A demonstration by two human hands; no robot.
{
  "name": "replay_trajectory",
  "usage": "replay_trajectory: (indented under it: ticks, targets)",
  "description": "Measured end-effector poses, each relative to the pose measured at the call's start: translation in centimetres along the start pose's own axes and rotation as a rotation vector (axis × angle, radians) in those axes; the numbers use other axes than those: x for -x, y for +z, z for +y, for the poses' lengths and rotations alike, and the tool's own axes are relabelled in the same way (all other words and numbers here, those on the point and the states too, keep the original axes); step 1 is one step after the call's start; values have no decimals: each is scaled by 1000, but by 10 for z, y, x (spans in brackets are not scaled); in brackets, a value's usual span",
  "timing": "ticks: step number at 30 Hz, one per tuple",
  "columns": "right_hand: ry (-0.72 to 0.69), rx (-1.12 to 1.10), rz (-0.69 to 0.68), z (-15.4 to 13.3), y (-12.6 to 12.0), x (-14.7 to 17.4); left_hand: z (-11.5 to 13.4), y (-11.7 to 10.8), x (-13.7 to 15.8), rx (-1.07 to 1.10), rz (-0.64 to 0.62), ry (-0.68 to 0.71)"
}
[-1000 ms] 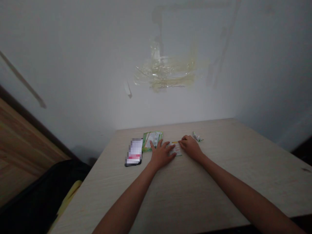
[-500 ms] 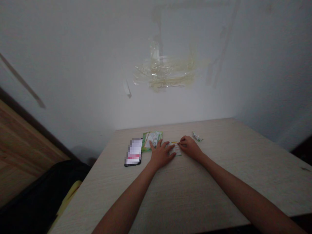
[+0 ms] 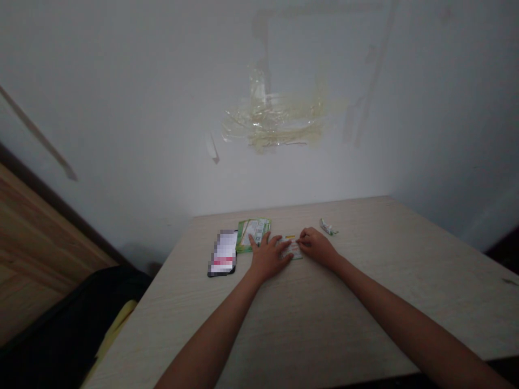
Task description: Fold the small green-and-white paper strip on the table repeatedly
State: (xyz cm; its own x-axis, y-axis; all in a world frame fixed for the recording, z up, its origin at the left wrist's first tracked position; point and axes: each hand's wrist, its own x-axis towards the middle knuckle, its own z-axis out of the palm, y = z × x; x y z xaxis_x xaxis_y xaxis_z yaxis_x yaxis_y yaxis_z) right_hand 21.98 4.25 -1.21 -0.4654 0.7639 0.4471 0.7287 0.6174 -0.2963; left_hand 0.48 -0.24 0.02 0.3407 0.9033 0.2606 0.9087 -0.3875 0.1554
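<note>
My left hand [image 3: 268, 257] lies flat with its fingers spread. Some of its fingertips rest on a small white printed card [image 3: 295, 251], and others reach onto a green-and-white printed packet [image 3: 252, 229] just behind. At the card's right edge, my right hand [image 3: 317, 245] has its fingers pinched together. Whatever sits in that pinch, if anything, is too small to make out. A crumpled white-and-green wrapper [image 3: 327, 227] lies beyond the right hand. To the left of the packet is a phone [image 3: 223, 254] with a lit, blurred-out screen.
All of this rests on a pale wood-grain table [image 3: 320, 319] that meets a grey wall [image 3: 154, 108] at the back. Old clear tape [image 3: 279, 124] clings to the wall. Down at the left are a dark bag-like item [image 3: 77, 319] and a wooden panel [image 3: 36, 232].
Hardly anything differs. My right hand's pinched fingers have shifted very slightly at the card's edge, while the left hand keeps its place.
</note>
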Motion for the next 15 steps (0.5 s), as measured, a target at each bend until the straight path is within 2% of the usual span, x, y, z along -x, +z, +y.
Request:
replay_trajectory:
  ticks: [7,15]
  targets:
    - [-78,30,-7,0,-4,4,3,-3,0,-14,-16,-14]
    - [-138,-31,-42,-1,-12,12,2,-3,1,-15,-16,-16]
